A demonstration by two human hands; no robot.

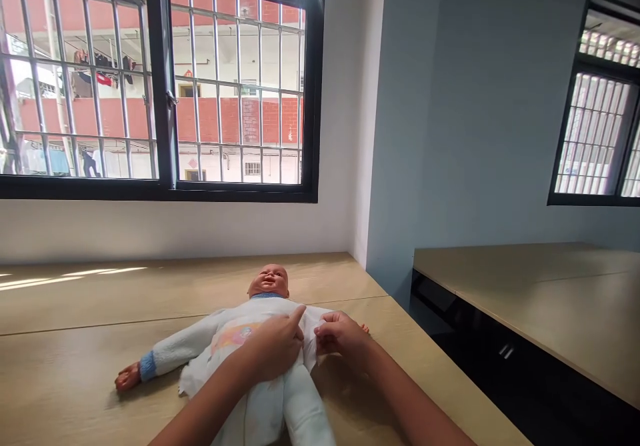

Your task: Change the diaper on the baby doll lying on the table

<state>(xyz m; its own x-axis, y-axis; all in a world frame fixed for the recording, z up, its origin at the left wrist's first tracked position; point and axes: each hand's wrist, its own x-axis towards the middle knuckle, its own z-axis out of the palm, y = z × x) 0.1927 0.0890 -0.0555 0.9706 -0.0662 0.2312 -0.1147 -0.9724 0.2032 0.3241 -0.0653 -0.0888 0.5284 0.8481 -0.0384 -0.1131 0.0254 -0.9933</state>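
A baby doll (270,281) lies on its back on the wooden table, head toward the window. It wears pale clothes with blue cuffs and collar, and a thin white garment (255,309) with an orange and pink print covers its torso. Over the doll's chest, my left hand (280,345) is closed at the garment, thumb pointing up; what its fingers hold is hidden. My right hand (341,334) pinches the garment's edge beside the doll's arm on the right. The doll's other arm (183,345) stretches out to the left in its fluffy sleeve.
The wooden table (65,366) ends in a slanting edge on the right. Beyond a dark gap stands a second table (540,293). A barred window (235,86) is behind the first table, with a wall corner to its right.
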